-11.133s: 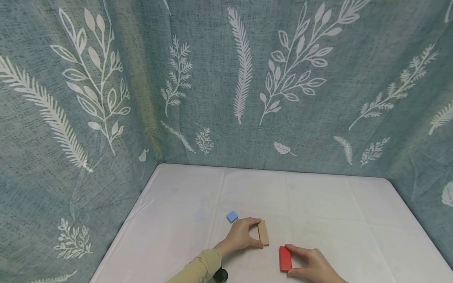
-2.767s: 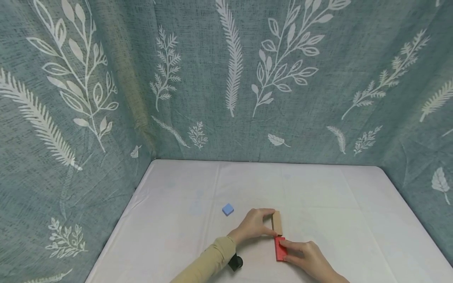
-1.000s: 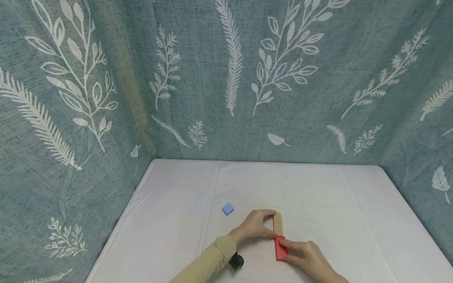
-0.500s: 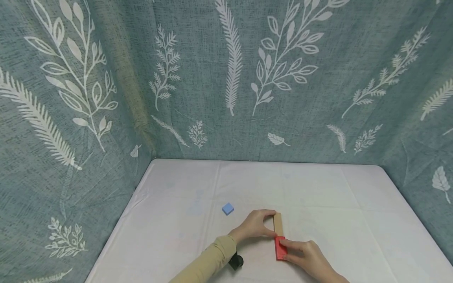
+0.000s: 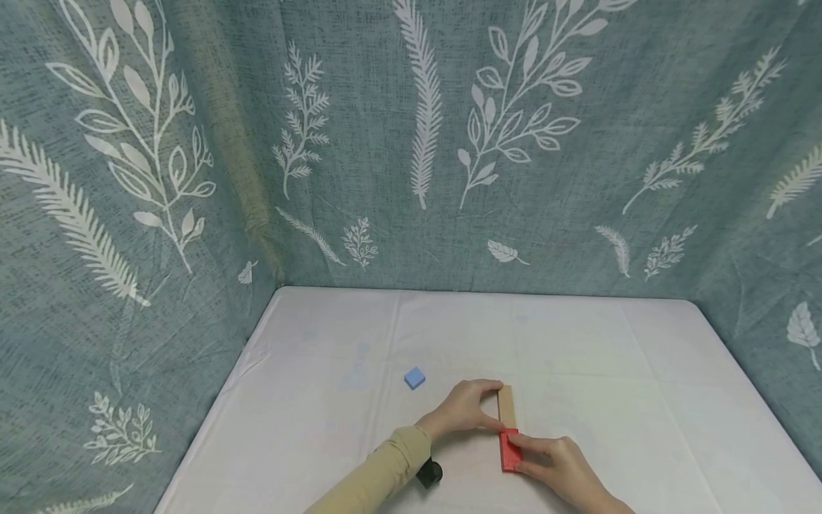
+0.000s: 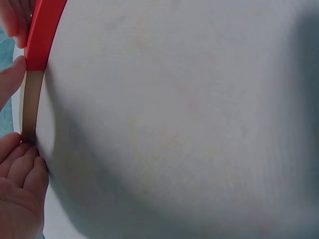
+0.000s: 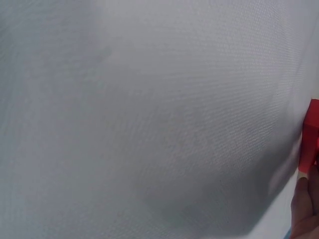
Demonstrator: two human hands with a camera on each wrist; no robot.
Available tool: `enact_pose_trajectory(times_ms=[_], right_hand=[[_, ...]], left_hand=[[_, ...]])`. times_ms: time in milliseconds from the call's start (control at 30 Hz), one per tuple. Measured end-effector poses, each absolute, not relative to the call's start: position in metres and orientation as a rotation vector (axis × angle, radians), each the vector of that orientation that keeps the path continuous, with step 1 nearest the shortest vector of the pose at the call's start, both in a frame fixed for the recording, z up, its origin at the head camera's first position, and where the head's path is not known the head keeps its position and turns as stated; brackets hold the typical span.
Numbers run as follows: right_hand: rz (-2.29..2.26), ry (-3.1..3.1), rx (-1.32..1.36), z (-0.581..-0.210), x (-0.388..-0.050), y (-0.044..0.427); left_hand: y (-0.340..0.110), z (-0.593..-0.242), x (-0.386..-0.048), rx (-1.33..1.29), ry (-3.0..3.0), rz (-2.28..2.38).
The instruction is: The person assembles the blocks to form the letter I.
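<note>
Red block [image 5: 509,455] meeting tan block [image 5: 506,407].
Your right fingers [image 5: 534,444] pinch red, left fingers [image 5: 489,384] tan; uneven pushing could skew them.

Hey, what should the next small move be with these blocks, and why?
Probably ease the left hand off the tan, wood-coloured rectangular block and reach for the small blue square block: the tan one already meets the red rectangular block end to end, the right hand grips the red one, and the blue one lies apart, untouched.
</note>
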State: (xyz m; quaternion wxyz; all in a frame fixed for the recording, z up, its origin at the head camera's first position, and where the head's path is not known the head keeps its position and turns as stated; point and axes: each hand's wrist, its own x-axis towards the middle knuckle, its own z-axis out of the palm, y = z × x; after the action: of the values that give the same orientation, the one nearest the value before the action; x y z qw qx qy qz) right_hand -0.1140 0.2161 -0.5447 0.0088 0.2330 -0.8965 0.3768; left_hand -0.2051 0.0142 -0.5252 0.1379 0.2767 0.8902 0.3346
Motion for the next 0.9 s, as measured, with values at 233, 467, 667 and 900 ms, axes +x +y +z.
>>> enact_pose_trajectory(times_ms=[233, 467, 667, 900], right_hand=[[1.165, -2.813, 0.728, -0.5433, -0.1150, 0.2161], [1.179, -2.845, 0.704, -0.5427, -0.1154, 0.2162], [1.223, -2.839, 0.649, -0.5425, -0.1162, 0.2154], [1.187, -2.819, 0.490, -0.5429, -0.1191, 0.2082]], left_hand=[[0.0140, -0.5232, -0.2052, 0.815, 2.581, 0.931], [0.0147, -0.5243, -0.2057, 0.815, 2.574, 0.935], [0.0146, -0.5242, -0.2058, 0.841, 2.574, 0.940], [0.0142, -0.5244, -0.2052, 0.826, 2.581, 0.929]])
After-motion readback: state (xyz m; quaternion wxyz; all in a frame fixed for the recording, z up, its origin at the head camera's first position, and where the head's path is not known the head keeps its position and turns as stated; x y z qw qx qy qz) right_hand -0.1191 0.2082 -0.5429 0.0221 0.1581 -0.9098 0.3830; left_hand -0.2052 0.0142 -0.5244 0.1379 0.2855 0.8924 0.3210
